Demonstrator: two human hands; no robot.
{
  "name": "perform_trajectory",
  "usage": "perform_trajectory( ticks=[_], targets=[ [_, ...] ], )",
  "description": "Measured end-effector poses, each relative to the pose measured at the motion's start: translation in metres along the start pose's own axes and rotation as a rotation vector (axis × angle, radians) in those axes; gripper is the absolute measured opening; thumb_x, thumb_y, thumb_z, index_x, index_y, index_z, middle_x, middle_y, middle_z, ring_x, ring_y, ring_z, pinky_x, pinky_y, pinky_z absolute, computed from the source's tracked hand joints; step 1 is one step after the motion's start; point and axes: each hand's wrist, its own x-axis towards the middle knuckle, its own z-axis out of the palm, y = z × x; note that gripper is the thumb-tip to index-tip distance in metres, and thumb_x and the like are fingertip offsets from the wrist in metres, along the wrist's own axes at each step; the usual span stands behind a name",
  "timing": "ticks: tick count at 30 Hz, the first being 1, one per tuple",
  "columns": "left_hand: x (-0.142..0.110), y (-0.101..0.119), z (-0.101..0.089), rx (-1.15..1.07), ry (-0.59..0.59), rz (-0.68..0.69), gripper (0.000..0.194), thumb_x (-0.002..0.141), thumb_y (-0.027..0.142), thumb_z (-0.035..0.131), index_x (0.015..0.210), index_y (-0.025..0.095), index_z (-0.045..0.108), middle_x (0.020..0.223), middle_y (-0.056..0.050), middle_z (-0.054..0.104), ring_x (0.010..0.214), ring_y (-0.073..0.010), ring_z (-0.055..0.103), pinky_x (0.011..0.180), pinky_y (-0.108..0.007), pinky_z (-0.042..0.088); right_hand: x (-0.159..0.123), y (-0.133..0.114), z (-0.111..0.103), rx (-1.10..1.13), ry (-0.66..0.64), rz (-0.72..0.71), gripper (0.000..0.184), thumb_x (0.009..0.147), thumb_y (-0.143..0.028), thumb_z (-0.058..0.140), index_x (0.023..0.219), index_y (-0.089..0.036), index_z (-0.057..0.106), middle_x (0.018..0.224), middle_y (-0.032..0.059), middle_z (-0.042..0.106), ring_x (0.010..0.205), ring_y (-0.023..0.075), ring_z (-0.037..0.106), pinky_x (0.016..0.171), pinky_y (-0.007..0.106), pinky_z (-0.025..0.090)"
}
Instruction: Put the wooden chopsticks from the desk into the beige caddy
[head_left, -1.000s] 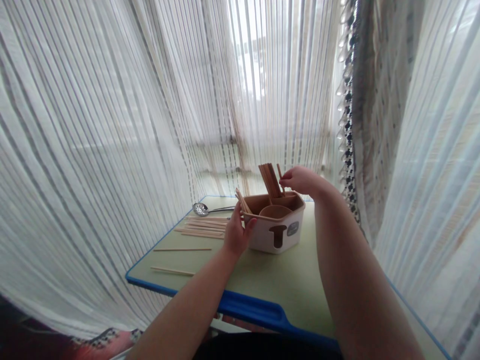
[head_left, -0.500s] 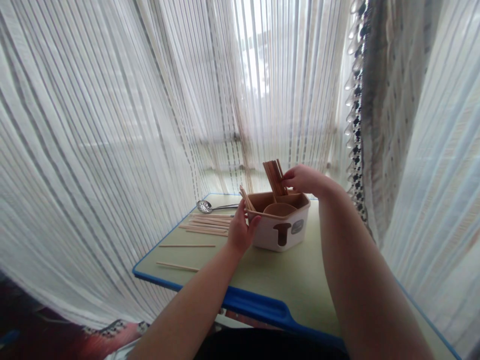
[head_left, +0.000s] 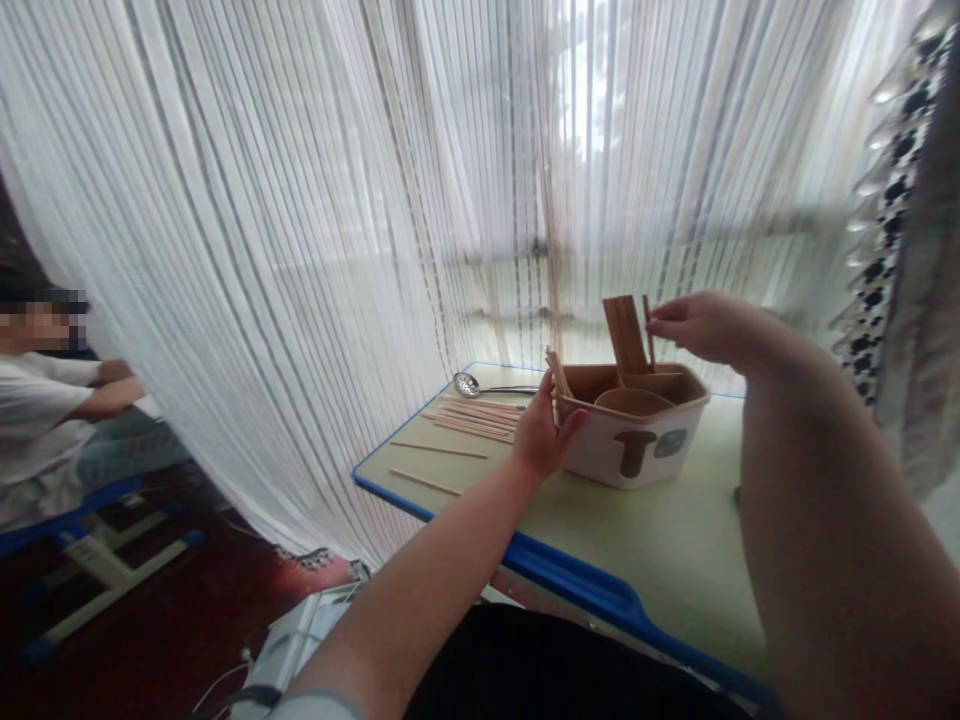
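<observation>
A white holder (head_left: pixel 637 448) with brown compartments stands on the pale green table (head_left: pixel 660 540). My left hand (head_left: pixel 541 435) grips its left corner, thumb on the front wall. Above the back compartment my right hand (head_left: pixel 705 325) pinches the top of one wooden chopstick (head_left: pixel 649 335), which stands beside a bundle of upright chopsticks (head_left: pixel 624 335). A few more chopsticks (head_left: pixel 556 370) lean out of the left compartment. Loose chopsticks (head_left: pixel 472 418) lie on the table to the left of the holder.
A metal slotted spoon (head_left: pixel 469 384) lies at the table's far left. Sheer striped curtains (head_left: pixel 300 250) hang close round the table's left and back. The table has a blue rim (head_left: pixel 577 585). Another person (head_left: pixel 52 400) sits at the far left on a low seat.
The view has swung left, so the holder sits further right and a seated person shows. My right hand has lifted a little with one chopstick. My left hand stays on the holder.
</observation>
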Motion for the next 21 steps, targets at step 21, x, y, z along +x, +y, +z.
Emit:
perform_trajectory(
  ticks=[21],
  targets=[
    [-0.017,-0.101,-0.147,0.056,0.83,-0.683,0.022,0.082,0.018,0.031,0.078,0.016,0.053,0.07,-0.002,0.061,0.066,-0.0127,0.06,0.064,-0.026,0.046,-0.137,-0.207,0.176,0.0,-0.744,-0.511,0.027,0.081,-0.042,0.05,0.096,-0.022,0.063,0.094,0.0114,0.07,0.082,0.0265,0.066,0.062,0.032,0.044]
  ],
)
